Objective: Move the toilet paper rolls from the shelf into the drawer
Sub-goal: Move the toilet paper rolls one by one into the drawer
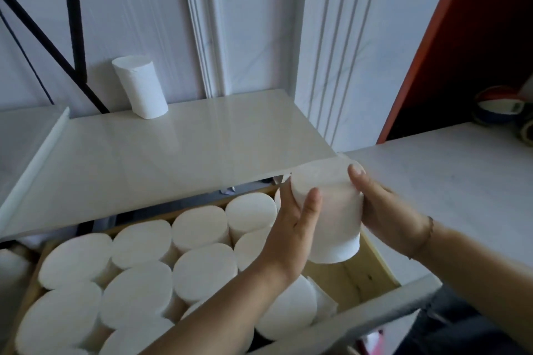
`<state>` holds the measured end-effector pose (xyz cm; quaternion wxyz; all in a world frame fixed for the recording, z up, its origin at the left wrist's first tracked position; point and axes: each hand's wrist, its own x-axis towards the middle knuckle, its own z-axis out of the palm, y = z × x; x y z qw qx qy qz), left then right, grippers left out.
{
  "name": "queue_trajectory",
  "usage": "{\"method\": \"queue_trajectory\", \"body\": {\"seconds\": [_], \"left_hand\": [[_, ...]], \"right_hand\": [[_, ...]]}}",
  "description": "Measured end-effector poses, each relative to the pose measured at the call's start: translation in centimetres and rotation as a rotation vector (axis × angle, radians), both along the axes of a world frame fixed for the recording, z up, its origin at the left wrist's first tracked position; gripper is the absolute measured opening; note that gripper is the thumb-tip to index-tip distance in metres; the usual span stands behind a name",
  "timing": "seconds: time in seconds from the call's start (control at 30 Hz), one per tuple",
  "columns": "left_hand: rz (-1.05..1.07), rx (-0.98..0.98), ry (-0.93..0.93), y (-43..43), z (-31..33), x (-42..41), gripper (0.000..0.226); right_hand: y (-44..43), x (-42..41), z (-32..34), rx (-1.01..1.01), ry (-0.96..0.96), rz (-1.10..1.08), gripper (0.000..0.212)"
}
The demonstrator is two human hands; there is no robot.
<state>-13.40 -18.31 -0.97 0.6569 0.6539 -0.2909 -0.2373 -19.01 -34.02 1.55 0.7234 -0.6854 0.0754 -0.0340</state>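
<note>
drawer (372, 265): nearly full of upright rolls | left hand (291, 235) and right hand (389, 207): fingers clasp one roll (331, 210) over its empty right corner | shelf (173, 153): one last roll (141, 86) left

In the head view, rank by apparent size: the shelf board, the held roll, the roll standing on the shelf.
1. Shelf board
2. Held roll
3. Roll on the shelf; it looks smaller, but it stands farther away.

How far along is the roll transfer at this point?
Mostly done: the drawer is packed with upright rolls. In hand: the left hand and right hand hold one roll over the open corner. Left: one roll on the shelf.
</note>
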Motion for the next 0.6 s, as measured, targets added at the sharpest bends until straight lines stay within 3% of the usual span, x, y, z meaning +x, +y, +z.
{"method": "queue_trajectory", "body": {"seconds": [0.1,0.17,0.27,0.37,0.43,0.6], "left_hand": [[0.083,0.071,-0.005,-0.5,-1.6,-0.6,0.067],[0.120,0.204,-0.142,-0.3,-2.7,-0.3,0.059],[0.057,0.416,-0.338,0.3,-4.1,0.5,0.048],[0.057,0.572,-0.537,0.0,-5.4,1.4,0.082],[0.028,0.654,-0.598,-0.2,-5.6,1.7,0.087],[-0.018,0.795,-0.724,-0.2,-6.3,2.3,0.069]], "right_hand": [[-0.1,-0.4,-2.0,0.087,0.053,-0.089,0.055],[0.2,-0.3,-2.8,0.096,0.105,-0.106,0.044],[0.2,0.0,-3.8,0.149,0.141,-0.088,0.047],[-0.7,0.4,-4.5,0.248,0.135,-0.061,0.038],[-1.2,0.5,-5.1,0.275,0.119,-0.054,0.032],[-1.4,1.0,-6.8,0.173,0.089,-0.054,0.040]]}}
